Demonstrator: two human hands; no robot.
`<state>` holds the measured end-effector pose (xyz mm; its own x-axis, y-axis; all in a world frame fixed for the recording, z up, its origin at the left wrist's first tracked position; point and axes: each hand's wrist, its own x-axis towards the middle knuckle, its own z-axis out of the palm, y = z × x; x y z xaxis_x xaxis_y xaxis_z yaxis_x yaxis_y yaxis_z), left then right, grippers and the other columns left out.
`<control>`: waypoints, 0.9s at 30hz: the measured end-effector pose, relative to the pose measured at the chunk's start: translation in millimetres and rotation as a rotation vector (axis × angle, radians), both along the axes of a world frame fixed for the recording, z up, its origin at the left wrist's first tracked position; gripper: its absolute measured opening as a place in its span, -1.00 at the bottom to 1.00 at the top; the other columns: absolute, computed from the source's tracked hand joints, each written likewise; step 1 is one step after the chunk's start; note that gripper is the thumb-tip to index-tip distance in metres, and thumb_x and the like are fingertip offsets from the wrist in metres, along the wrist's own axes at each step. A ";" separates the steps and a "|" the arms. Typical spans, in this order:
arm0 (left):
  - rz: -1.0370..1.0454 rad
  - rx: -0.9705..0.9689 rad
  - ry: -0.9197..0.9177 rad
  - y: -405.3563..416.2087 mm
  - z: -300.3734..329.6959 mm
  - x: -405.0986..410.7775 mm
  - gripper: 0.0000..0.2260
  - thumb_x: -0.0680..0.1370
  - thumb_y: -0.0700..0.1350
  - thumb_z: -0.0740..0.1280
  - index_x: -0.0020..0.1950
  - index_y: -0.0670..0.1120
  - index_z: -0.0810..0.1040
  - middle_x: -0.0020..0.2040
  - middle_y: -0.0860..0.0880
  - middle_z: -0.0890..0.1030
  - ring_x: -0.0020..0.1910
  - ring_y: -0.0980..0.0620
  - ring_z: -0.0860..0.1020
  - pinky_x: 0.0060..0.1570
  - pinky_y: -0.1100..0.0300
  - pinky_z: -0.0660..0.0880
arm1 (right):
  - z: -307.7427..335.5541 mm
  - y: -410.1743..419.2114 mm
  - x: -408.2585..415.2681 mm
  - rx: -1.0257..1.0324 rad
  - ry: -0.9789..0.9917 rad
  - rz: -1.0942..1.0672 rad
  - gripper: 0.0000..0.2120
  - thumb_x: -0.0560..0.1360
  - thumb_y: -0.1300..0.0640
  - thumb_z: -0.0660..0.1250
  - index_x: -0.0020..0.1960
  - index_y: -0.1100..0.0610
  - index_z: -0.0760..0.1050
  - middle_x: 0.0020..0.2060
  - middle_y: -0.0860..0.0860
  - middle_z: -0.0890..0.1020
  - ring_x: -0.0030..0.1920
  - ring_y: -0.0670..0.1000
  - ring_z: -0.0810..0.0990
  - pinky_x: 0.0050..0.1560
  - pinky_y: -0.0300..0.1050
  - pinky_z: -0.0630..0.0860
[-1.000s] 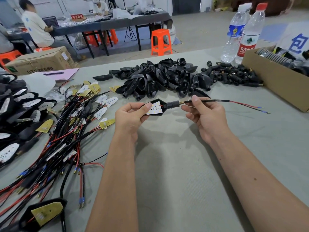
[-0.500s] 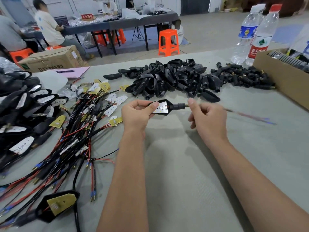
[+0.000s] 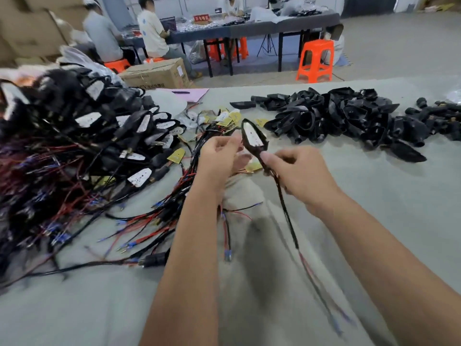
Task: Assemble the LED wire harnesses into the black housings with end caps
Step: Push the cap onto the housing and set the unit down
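Head view: your right hand (image 3: 296,174) pinches the stem of an assembled black housing (image 3: 254,137) between thumb and curled fingers, its white LED board facing up and its tip pointing away from you. Its wire (image 3: 287,211) hangs from that hand toward you, blurred at the far end. Your left hand (image 3: 219,156) sits just left of the housing, fingers loosely curled; you cannot tell whether it touches it. Loose wire harnesses (image 3: 154,218) lie below and left on the table (image 3: 399,191), finished units (image 3: 104,126) are heaped far left, and empty housings (image 3: 331,116) are piled behind.
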<state>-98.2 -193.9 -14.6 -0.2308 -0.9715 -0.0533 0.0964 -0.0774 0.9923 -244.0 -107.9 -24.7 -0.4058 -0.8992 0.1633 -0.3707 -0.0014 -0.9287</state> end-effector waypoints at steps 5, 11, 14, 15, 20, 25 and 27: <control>-0.308 0.154 -0.131 12.7 17.1 90.4 -0.73 0.69 0.04 0.28 -0.03 -0.06 0.70 -0.07 -0.16 0.73 -0.29 -0.06 0.69 -0.30 0.14 0.63 | 26.6 -67.4 95.1 0.052 -0.478 0.085 -0.71 0.59 0.06 0.45 -0.22 0.23 0.60 -0.43 0.07 0.62 -0.52 -0.04 0.51 -0.50 -0.23 0.39; 0.168 -0.065 -0.824 -21.0 22.7 184.5 -0.90 0.66 -0.20 0.33 -0.01 -0.09 0.63 -0.25 -0.09 0.71 -0.44 0.11 0.56 -0.45 0.24 0.52 | 33.4 -130.9 176.5 0.135 -0.354 0.114 -0.79 0.57 0.14 0.46 -0.05 0.24 0.48 -0.18 0.19 0.70 -0.14 0.19 0.75 0.05 0.17 0.69; 0.352 -0.068 -1.153 -37.1 7.9 207.3 -0.87 0.60 -0.21 0.37 -0.07 -0.02 0.67 -0.01 -0.11 0.72 -0.01 -0.13 0.66 0.09 -0.03 0.61 | 23.4 -139.3 198.1 0.236 -0.206 0.191 -0.75 0.58 0.19 0.40 0.13 0.23 0.37 -0.04 0.19 0.59 0.00 0.24 0.73 0.06 0.20 0.68; 0.386 -0.050 -1.154 -38.0 4.8 208.2 -0.87 0.58 -0.21 0.39 -0.08 0.01 0.66 0.04 -0.13 0.71 0.05 -0.17 0.64 0.15 -0.05 0.59 | 19.1 -140.0 201.2 0.270 -0.166 0.233 -0.62 0.58 0.21 0.38 0.33 0.25 0.35 0.01 0.17 0.54 0.08 0.26 0.70 0.10 0.23 0.66; 0.547 -0.089 -1.193 -39.3 0.3 180.4 -0.81 0.51 -0.06 0.43 0.12 0.06 0.64 0.19 -0.14 0.63 0.27 -0.23 0.52 0.25 -0.06 0.49 | 2.1 -130.4 189.3 0.278 -0.207 0.407 -0.52 0.63 0.22 0.36 0.53 0.20 0.40 0.33 0.12 0.55 0.26 0.17 0.59 0.26 0.17 0.60; 0.338 -0.300 -0.917 -32.0 6.8 117.8 -0.89 0.47 -0.18 0.44 -0.12 0.04 0.65 -0.09 -0.03 0.68 0.03 -0.07 0.62 0.02 0.13 0.52 | 2.8 -92.1 134.9 0.006 0.292 0.232 -0.90 0.56 0.16 0.44 -0.06 0.16 0.71 -0.22 0.03 0.68 -0.14 0.05 0.64 -0.12 -0.12 0.54; 0.220 -0.286 -0.911 -27.4 5.2 98.6 -0.85 0.45 -0.22 0.44 -0.17 0.05 0.65 -0.22 0.05 0.63 -0.05 -0.04 0.61 -0.10 0.20 0.43 | 1.7 -70.0 114.1 -0.042 0.424 0.244 -0.89 0.54 0.14 0.47 -0.13 0.16 0.68 -0.26 0.03 0.67 -0.19 0.06 0.59 -0.19 -0.11 0.45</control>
